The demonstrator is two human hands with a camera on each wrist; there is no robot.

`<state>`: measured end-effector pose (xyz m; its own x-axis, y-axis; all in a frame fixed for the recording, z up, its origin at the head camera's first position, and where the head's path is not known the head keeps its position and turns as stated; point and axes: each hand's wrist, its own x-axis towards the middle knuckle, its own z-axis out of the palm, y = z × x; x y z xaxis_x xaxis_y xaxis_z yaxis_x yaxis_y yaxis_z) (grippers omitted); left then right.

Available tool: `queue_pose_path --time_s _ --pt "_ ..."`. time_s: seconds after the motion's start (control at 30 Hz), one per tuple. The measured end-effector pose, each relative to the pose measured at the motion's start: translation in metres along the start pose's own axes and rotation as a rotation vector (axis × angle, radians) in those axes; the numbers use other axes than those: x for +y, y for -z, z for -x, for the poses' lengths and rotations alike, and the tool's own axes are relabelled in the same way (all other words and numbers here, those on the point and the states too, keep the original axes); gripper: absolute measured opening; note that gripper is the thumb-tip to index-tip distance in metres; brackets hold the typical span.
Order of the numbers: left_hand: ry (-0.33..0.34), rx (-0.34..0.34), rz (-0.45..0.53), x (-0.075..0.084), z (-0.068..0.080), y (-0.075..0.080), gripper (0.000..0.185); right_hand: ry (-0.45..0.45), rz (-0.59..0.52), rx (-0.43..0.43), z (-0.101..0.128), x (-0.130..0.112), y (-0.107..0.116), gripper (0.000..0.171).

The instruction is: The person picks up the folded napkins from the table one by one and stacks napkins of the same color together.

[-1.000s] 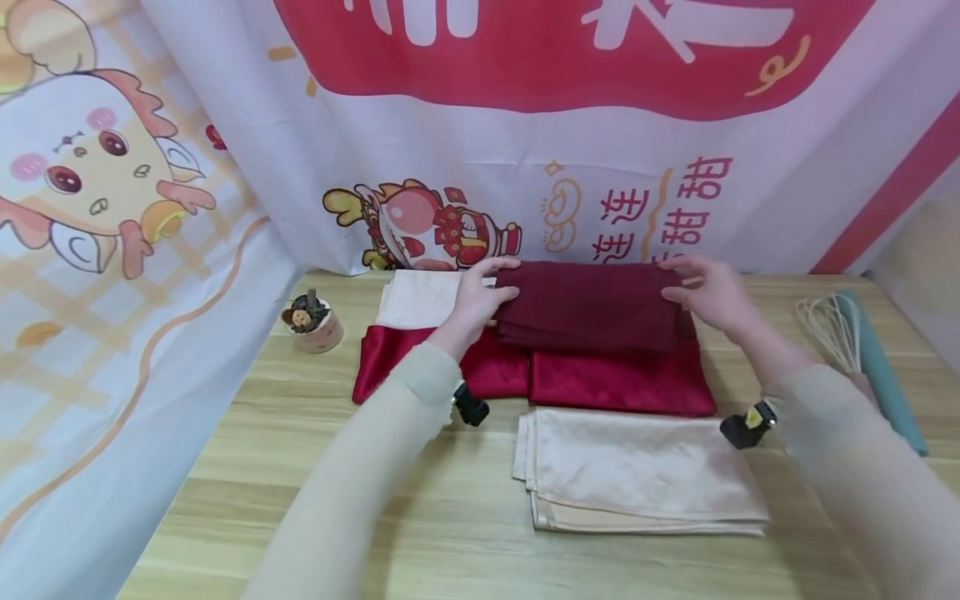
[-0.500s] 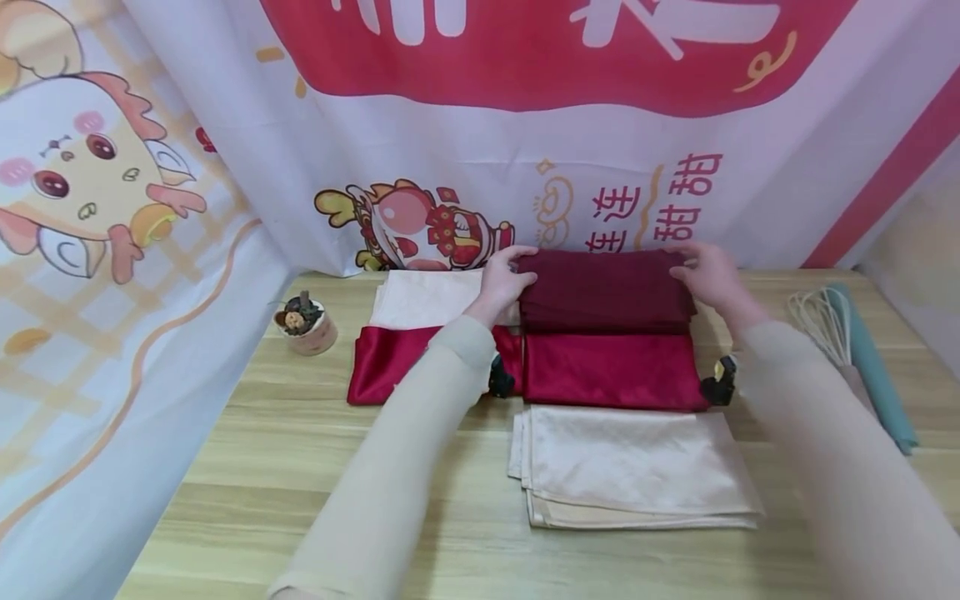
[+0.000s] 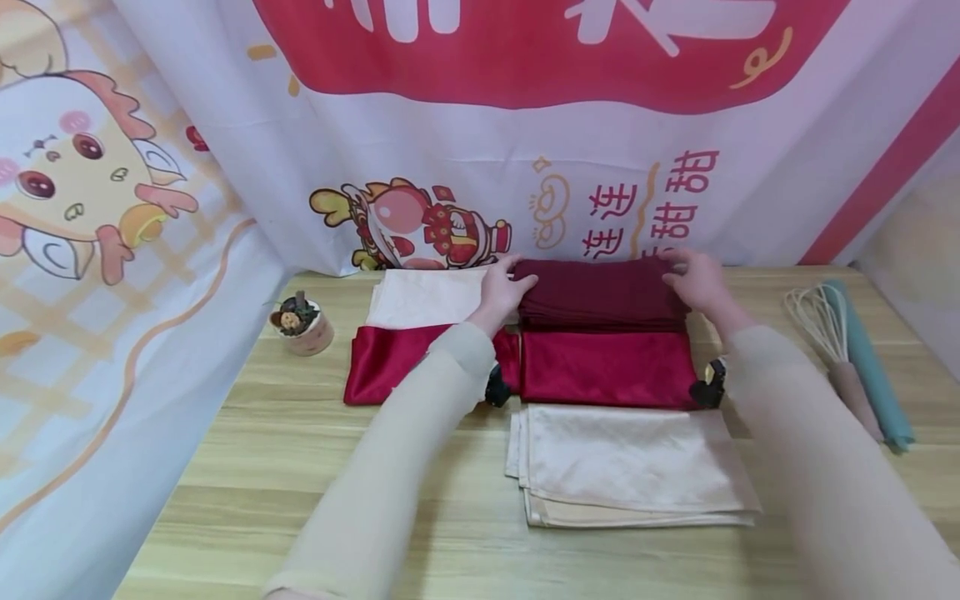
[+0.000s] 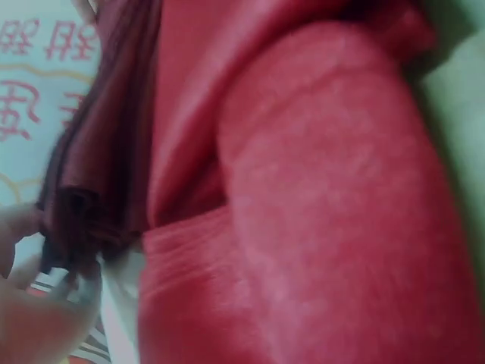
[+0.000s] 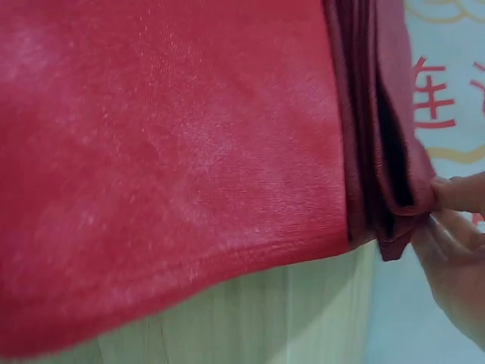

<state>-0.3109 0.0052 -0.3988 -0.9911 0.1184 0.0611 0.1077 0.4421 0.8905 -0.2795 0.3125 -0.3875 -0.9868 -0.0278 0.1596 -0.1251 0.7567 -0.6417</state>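
Bright, evenly lit head view; 2 blurry wrist views.

Five folded fabric bundles [image 3: 600, 287], one bare left hand [image 3: 501, 292], one bare right hand [image 3: 699, 287].
One dark maroon cloth bundle [image 3: 596, 296], two shiny crimson satin bundles [image 3: 606, 371], one off-white cloth bundle [image 3: 427, 298], one pale champagne satin bundle [image 3: 637, 462]; two beige sleeves [image 3: 397, 433], two small black wrist cameras [image 3: 497, 389]; one round pale-pink pot [image 3: 311, 337], one whisk [image 3: 847, 385] with cream wires and a brown handle, one long teal item [image 3: 872, 371], one pale wood-grain table [image 3: 247, 475].
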Motion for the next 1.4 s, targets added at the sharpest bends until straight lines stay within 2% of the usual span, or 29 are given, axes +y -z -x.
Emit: queue_pose_path --time_s 0.13,0.27,0.37,0.43,0.53,0.63,0.77,0.93,1.13,1.3,1.4 --pt "-0.011 -0.014 0.012 0.005 0.009 0.01 0.055 0.019 -0.001 0.0 0.009 -0.007 0.005 0.037" --pt "-0.063 -0.048 0.009 0.01 0.026 0.021 0.054 0.074 -0.002 0.01 0.025 -0.017 0.011 0.037" --pt "-0.125 -0.079 0.02 0.013 0.046 0.027 0.049 0.124 -0.024 -0.013 0.043 -0.026 0.014 0.037" --pt "-0.169 -0.081 0.039 0.014 0.061 0.031 0.045 0.157 -0.03 -0.037 0.056 -0.032 0.016 0.038" --pt "-0.201 -0.077 0.06 0.013 0.087 0.037 0.037 0.171 -0.035 -0.092 0.078 -0.039 0.018 0.039" --pt "-0.182 -0.099 0.075 0.007 0.113 0.043 0.033 0.168 -0.015 -0.176 0.101 -0.041 0.019 0.041" --pt "-0.154 -0.164 0.057 -0.002 0.142 0.05 0.031 0.152 -0.009 -0.285 0.13 -0.042 0.021 0.045" --pt "-0.123 -0.282 0.076 -0.013 0.17 0.056 0.034 0.118 -0.031 -0.316 0.161 -0.033 0.024 0.049" --pt "-0.107 -0.414 0.141 -0.025 0.194 0.058 0.037 0.093 -0.042 -0.3 0.188 -0.018 0.027 0.048" --pt "-0.049 -0.459 0.166 -0.028 0.206 0.056 0.039 0.053 -0.021 -0.314 0.201 -0.004 0.029 0.045" --pt "-0.016 -0.471 0.16 -0.029 0.212 0.053 0.041 0.027 -0.045 -0.338 0.205 0.003 0.03 0.045"
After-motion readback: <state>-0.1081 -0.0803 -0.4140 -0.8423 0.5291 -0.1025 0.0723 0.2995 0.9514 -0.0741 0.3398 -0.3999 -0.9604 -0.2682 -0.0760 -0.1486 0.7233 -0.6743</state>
